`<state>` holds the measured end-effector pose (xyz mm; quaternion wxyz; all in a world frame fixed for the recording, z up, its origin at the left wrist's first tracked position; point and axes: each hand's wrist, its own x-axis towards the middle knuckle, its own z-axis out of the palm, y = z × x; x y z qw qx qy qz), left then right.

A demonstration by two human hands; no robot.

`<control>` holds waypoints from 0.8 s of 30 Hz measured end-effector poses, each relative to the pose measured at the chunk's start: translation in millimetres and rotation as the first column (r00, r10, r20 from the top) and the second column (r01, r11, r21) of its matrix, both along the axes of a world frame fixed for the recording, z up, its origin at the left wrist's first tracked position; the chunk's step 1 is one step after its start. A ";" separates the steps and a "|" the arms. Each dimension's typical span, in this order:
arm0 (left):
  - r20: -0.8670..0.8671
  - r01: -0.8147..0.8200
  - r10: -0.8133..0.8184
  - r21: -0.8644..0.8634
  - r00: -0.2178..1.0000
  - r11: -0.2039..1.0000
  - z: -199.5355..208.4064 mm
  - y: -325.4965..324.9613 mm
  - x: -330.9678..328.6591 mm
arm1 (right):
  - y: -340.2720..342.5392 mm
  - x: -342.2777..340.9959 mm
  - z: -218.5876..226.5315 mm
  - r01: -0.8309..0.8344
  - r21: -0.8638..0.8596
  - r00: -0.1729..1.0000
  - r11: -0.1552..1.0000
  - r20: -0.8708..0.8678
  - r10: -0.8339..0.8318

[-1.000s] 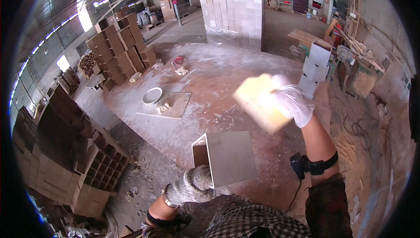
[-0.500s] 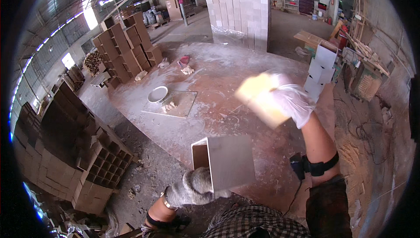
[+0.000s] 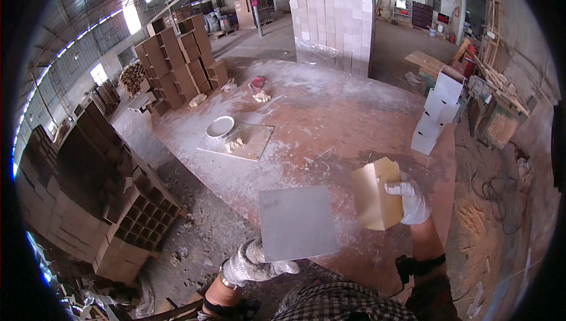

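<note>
My left hand (image 3: 254, 264), in a grey-white knit glove, grips a box (image 3: 299, 222) at its lower left corner, the thumb lying along the near edge. The box's flat grey face is turned up toward me; its other sides are hidden. In my right hand (image 3: 413, 199), which wears a white glove, is a bent yellow sheet of sandpaper (image 3: 377, 194), pinched at its right side with the fingers on top. The sheet is to the right of the box and apart from it.
A powder-dusted reddish table (image 3: 306, 144) spreads ahead. On it are a white bowl (image 3: 220, 127), a flat board (image 3: 250, 151) with a pale lump, and a red cloth (image 3: 257, 84). White boxes (image 3: 433, 117) stack at the right; brown boxes (image 3: 168, 67) rise at the far left.
My right hand has brought the sandpaper down and nearer, to the right of the box. The box has turned in my left hand, so its open end no longer shows.
</note>
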<state>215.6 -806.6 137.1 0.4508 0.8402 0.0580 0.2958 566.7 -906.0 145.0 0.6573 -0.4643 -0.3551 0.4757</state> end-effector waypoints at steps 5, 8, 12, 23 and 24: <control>-0.127 0.157 -0.159 -0.029 0.979 0.987 4.6 8.2 15.5 | -5.4 -22.9 40.2 -0.349 0.091 0.937 0.933 0.007 0.350; -0.381 0.221 -0.190 0.041 0.905 0.974 17.3 11.1 11.7 | 27.8 -60.6 55.5 -0.631 0.048 0.540 0.774 0.744 0.394; -0.141 0.328 -0.325 -0.008 0.935 0.945 20.7 1.7 16.9 | 37.9 -15.6 47.6 0.346 -0.194 0.759 0.918 0.634 -0.152; -0.126 0.217 -0.280 -0.371 0.952 0.903 -12.6 -4.6 -13.9 | 31.3 -14.6 10.1 0.321 0.148 0.360 0.935 0.895 -0.265; -0.113 0.250 -0.297 -0.314 0.948 0.916 -10.7 -4.6 -12.4 | 27.0 -17.1 12.9 0.323 0.188 0.250 0.928 0.928 -0.275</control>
